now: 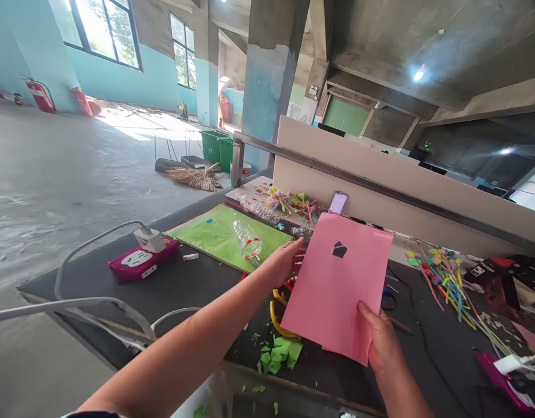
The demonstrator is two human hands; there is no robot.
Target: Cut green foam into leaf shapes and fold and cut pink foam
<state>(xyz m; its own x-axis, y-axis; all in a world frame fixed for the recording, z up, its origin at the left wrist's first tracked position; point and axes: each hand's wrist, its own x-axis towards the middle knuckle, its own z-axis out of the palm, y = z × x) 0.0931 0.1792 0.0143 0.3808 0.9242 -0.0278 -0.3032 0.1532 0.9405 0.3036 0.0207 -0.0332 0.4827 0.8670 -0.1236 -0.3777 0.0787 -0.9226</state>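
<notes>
My right hand (384, 342) grips a sheet of pink paper (337, 290) at its lower right edge, thumb on the front. High on the sheet is a dark five-sided shape (339, 249); whether it is a hole or a patch I cannot tell. My left hand (291, 255) reaches toward the sheet's left edge with its fingers apart, the tips partly hidden. Under the paper, yellow-handled scissors (276, 316) show in part. Green paper scraps (280, 353) lie just in front of them. A cut clear plastic bottle (246, 238) rests on a green sheet (201, 229) to the left.
A magenta power strip (140, 260) with a white plug and cable sits at the table's left. Another magenta power strip (505, 380) lies at the right. Colourful pipe-cleaner flowers (445, 276) are spread nearby. A low partition (380, 186) stands behind the table (197, 290).
</notes>
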